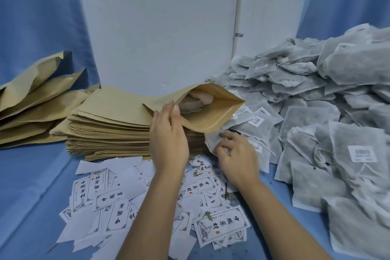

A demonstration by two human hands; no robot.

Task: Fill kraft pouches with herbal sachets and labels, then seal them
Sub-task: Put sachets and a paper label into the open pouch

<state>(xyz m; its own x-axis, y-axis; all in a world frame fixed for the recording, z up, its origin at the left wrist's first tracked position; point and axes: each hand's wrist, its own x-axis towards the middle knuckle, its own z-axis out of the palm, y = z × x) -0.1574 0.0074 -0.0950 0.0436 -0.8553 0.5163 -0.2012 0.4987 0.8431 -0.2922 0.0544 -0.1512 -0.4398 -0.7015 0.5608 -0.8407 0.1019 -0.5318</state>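
My left hand [168,133] pinches the near lip of an open kraft pouch [211,112], holding its mouth wide toward the right. Pale sachets show inside the pouch. Just below the pouch mouth, my right hand [234,154] grips a white herbal sachet [212,142] by its edge. The pouch rests over a tall stack of flat kraft pouches [109,124]. Printed paper labels [219,228] lie scattered on the blue cloth in front of me.
A big heap of grey-white sachets [316,112] with barcode stickers fills the right side. Puffed kraft pouches [35,103] are piled at the far left. A white board [160,27] stands behind, with blue cloth [31,186] over the table.
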